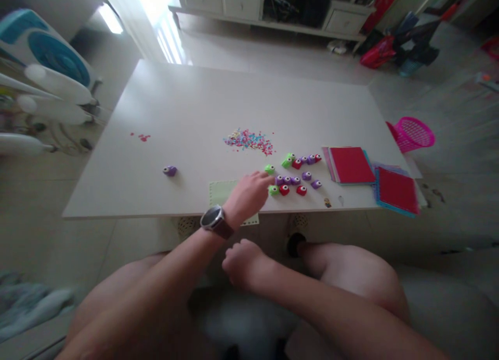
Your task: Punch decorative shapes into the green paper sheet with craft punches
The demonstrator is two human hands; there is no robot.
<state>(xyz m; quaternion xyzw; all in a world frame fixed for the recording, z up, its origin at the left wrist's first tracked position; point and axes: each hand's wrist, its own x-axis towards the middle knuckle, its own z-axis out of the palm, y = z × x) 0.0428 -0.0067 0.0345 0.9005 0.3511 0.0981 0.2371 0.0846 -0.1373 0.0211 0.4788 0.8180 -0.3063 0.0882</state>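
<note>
My left hand (pixel 251 194), with a watch on its wrist, reaches over the table's front edge with fingers bent. Its fingertips pinch at a purple craft punch (pixel 278 180), at the left end of a short row. A green craft punch (pixel 270 169) lies just beyond the fingers, another green one close beside them. Under this hand lies a light green paper sheet (pixel 222 191) with small holes along its edges, partly covered and overhanging the table. My right hand (pixel 244 264) is closed above my lap, below the table edge. Whatever its fingers hold is hidden.
Several green, red and purple punches (pixel 306 176) stand right of my left hand; one purple punch (pixel 170 171) sits apart at left. Confetti (pixel 251 140) lies mid-table, red bits (pixel 144 138) farther left. Coloured paper stacks (pixel 353 165) lie at right, near a pink basket (pixel 415 133).
</note>
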